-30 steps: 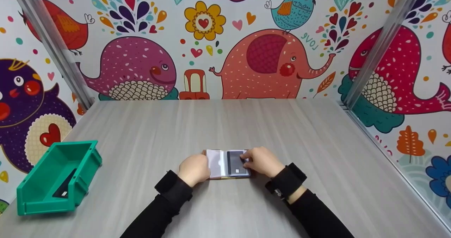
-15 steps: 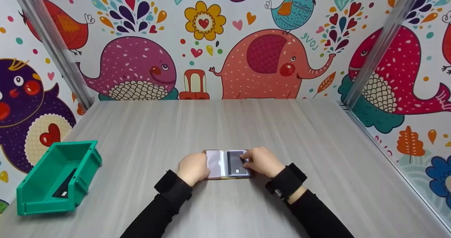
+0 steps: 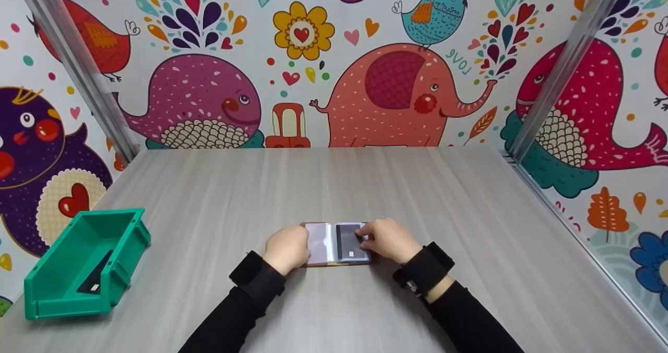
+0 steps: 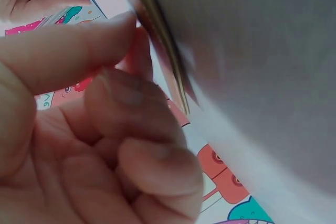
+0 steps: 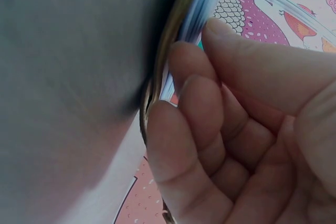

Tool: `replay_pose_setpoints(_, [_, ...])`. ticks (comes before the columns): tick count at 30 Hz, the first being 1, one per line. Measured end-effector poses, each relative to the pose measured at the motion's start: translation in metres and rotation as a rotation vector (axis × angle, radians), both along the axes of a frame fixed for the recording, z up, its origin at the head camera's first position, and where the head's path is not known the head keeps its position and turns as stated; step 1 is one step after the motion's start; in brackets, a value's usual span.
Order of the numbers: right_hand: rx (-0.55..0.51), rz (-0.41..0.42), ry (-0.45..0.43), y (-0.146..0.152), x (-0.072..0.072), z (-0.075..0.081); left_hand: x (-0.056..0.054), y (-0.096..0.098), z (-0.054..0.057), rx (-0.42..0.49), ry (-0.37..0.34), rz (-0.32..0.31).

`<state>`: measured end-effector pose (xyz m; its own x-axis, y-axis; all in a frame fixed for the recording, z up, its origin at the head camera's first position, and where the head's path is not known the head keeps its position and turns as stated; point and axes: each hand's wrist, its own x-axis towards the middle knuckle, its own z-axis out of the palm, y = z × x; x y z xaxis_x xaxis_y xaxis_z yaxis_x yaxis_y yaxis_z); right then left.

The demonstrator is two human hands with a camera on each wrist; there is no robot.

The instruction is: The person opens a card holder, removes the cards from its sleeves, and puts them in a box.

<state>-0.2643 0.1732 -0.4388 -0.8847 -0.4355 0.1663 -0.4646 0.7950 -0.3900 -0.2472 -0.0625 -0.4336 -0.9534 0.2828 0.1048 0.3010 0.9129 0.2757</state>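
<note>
A small card holder point(image 3: 334, 243) lies open on the grey table near the front edge. My left hand point(image 3: 286, 248) grips its left side. In the left wrist view the left hand point(image 4: 105, 108) has its thumb and curled fingers pinching the holder's edge point(image 4: 163, 51). A dark card point(image 3: 347, 240) sits in the right-hand sleeve. My right hand point(image 3: 389, 239) grips the holder's right side, fingertips on the card's upper right corner. In the right wrist view the right hand point(image 5: 220, 119) is curled round the stacked sleeves point(image 5: 178, 45), thumb on top.
A green plastic bin point(image 3: 125, 238) stands at the front left of the table point(image 3: 334, 186) with a dark card point(image 3: 96, 277) inside. Patterned walls with metal posts close in the back and both sides.
The holder's left page has settled a little flatter under my left hand. Both hands stay in place.
</note>
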Motion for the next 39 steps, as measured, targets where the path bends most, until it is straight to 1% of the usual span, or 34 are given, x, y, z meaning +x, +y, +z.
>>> replay_pose_setpoints(9, [0.007,0.016,0.000,0.001,0.000,0.000,-0.001,0.001,0.000,-0.019,0.000,0.013])
replay_pose_setpoints(15, [0.006,0.023,0.006,0.002,-0.001,0.002,-0.001,0.001,0.000,-0.019,-0.001,0.006])
replay_pose_setpoints(20, [-0.005,0.032,0.040,0.006,-0.003,0.004,-0.001,0.001,0.000,-0.019,-0.008,0.004])
replay_pose_setpoints(24, [-0.011,0.016,0.069,0.009,-0.004,0.003,-0.002,0.001,0.001,-0.018,-0.018,0.004])
replay_pose_setpoints(27, [-0.011,0.003,0.071,0.010,-0.005,0.003,-0.003,0.000,0.001,-0.015,-0.023,0.002])
replay_pose_setpoints(39, [0.040,0.021,0.093,0.009,-0.004,0.001,-0.002,0.000,0.000,-0.014,-0.005,-0.011])
